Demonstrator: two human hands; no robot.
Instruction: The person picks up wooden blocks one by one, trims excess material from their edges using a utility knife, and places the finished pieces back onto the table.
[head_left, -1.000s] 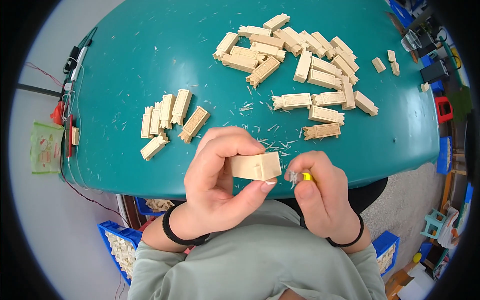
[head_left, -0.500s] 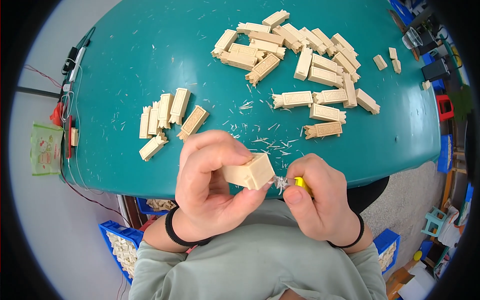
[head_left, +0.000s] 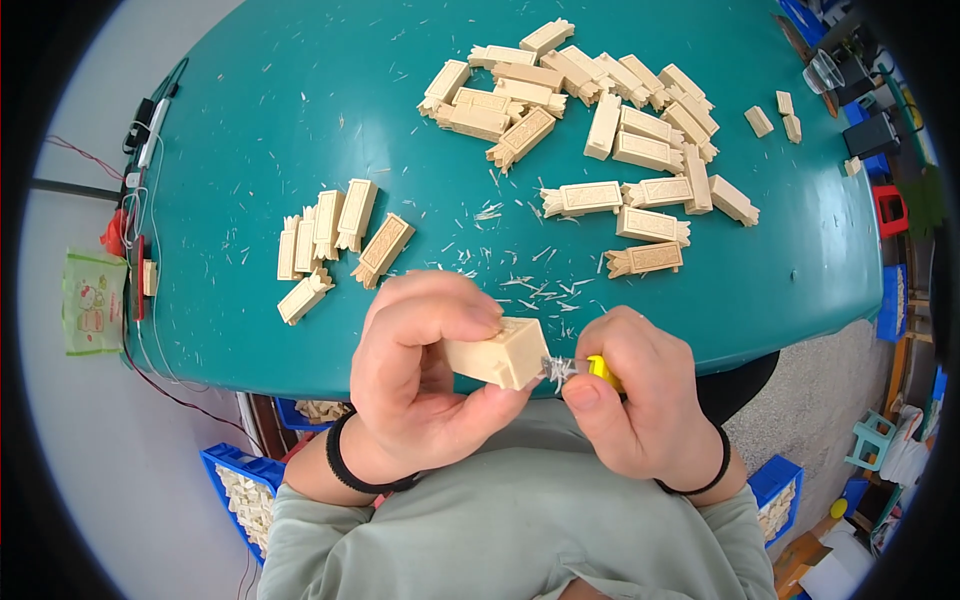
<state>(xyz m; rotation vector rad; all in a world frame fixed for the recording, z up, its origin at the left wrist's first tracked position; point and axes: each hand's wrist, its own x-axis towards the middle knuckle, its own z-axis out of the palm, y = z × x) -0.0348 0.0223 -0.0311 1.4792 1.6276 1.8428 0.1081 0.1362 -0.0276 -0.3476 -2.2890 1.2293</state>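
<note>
Between the thumb and fingers of my left hand (head_left: 425, 370) is a cream-coloured carved block (head_left: 510, 358), its plain end turned to the right. My right hand (head_left: 640, 390) is closed round a yellow utility knife (head_left: 602, 370), most of its handle hidden in the palm. The blade reaches left to the block's right edge, and pale curled shavings (head_left: 560, 372) cling to it. Loose shavings (head_left: 535, 290) lie on the green table just beyond my hands.
Many similar blocks (head_left: 645, 150) lie at the far right of the green table (head_left: 430, 220), with a smaller group (head_left: 325, 235) on the left. Blue crates of pale pieces stand below, left (head_left: 240, 495) and right (head_left: 778, 495). A power strip (head_left: 152, 135) runs along the left edge.
The block in my left hand has tipped slightly and sits a little lower. The knife in my right hand stays at its edge, with the blade showing more clearly.
</note>
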